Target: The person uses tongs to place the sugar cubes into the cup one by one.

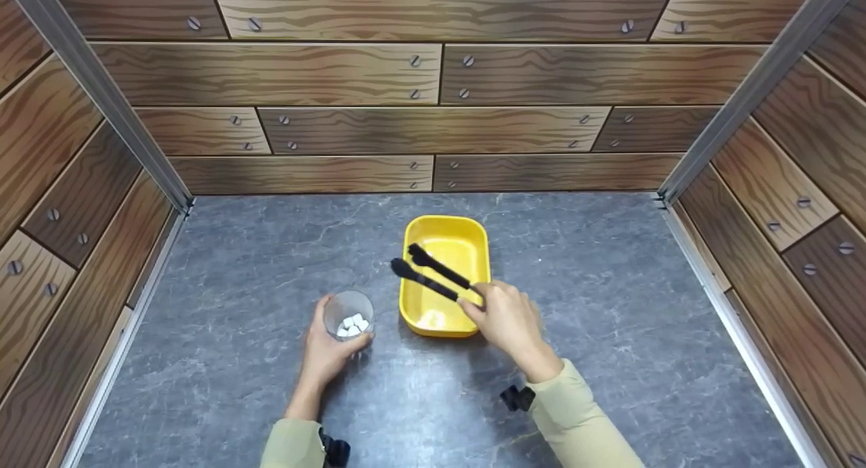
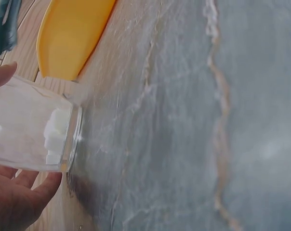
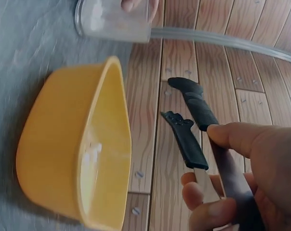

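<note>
My left hand (image 1: 328, 349) holds a clear glass (image 1: 348, 306), thumb on one side and fingers on the other. Several white cubes (image 1: 353, 324) lie at the bottom of the glass, which stands upright on the surface in the left wrist view. My right hand (image 1: 507, 317) grips a pair of tongs (image 1: 440, 289) with black tips. The two tips are spread apart with nothing between them, above the yellow tub (image 1: 445, 231). In the right wrist view the thumb lies along one arm of the tongs (image 3: 227, 168) and the fingers curl under the other.
The yellow tub stands right of the glass on a grey marbled surface (image 1: 270, 251). Wood-patterned walls (image 1: 433, 76) close off the back and both sides, with metal rails (image 1: 101, 103) at the corners. A black wrist camera (image 1: 517, 398) sits by the right sleeve.
</note>
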The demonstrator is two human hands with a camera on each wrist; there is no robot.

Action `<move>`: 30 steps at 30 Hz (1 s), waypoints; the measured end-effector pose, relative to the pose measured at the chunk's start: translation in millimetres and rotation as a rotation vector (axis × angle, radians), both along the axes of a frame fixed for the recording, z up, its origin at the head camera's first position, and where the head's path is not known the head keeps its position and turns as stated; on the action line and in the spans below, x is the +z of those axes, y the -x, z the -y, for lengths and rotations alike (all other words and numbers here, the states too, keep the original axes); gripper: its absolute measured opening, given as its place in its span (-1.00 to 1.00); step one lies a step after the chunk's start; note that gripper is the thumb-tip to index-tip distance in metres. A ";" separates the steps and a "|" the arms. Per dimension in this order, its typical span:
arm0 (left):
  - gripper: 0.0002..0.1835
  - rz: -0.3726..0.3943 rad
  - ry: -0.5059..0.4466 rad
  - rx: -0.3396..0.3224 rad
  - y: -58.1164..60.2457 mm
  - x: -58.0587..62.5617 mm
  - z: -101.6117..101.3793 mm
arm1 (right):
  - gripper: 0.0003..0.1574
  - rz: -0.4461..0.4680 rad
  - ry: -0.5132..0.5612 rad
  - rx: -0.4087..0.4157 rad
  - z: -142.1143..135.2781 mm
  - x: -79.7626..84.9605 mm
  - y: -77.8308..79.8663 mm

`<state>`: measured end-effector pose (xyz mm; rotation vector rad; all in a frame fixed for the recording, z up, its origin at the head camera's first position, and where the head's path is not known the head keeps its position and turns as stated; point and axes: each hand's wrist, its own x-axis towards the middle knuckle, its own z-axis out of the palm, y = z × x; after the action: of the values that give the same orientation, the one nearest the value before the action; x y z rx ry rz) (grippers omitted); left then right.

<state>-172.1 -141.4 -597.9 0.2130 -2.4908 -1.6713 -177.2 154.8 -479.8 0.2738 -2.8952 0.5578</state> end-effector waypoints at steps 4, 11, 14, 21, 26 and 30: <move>0.17 0.002 -0.033 -0.005 -0.2 0.9 -1.1 | -0.51 0.019 -0.044 -0.058 -6.4 -2.7 4.5; 0.20 -0.026 -0.097 -0.014 -1.5 0.9 -2.1 | -0.48 0.041 -0.110 -0.096 -12.8 -13.6 12.8; 0.19 -0.037 -0.106 -0.007 -1.9 1.2 -2.8 | -0.52 0.056 -0.131 -0.105 -14.1 -16.7 16.7; 0.09 -0.054 -0.081 0.018 -1.9 2.5 -8.5 | -0.52 0.057 -0.185 -0.123 -16.8 -24.7 25.5; 0.07 -0.075 -0.074 0.042 -3.1 4.2 -14.4 | -0.50 0.080 -0.217 -0.132 -16.4 -28.9 31.0; 0.05 -0.089 -0.061 0.082 -4.2 3.0 -19.9 | -0.50 0.107 -0.238 -0.143 -14.7 -29.7 34.2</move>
<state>-168.0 -121.5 -594.8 0.2385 -2.3373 -1.6875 -211.3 169.5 -509.5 0.0683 -3.0539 0.2093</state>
